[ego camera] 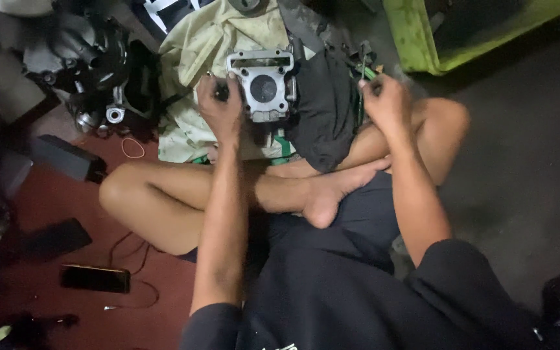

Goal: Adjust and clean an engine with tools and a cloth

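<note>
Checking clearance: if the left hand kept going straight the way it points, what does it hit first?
Probably the grey metal engine cylinder block. The left hand points up-frame, slightly right, and already sits against the block's left edge on the pale cloth. Depth is unclear; it may be touching.

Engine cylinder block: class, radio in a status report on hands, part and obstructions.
Left hand closed, touching metal cylinder block. Right hand gripping thin green tool. Black cloth lies beside block.

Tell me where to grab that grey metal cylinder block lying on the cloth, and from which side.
Take the cylinder block by its two outer side walls, coming straight down from above. It lies flat on the pale cloth with its round bore facing up. The left hand already touches its left edge; dark fabric crowds the right, so judge that side carefully.
</note>
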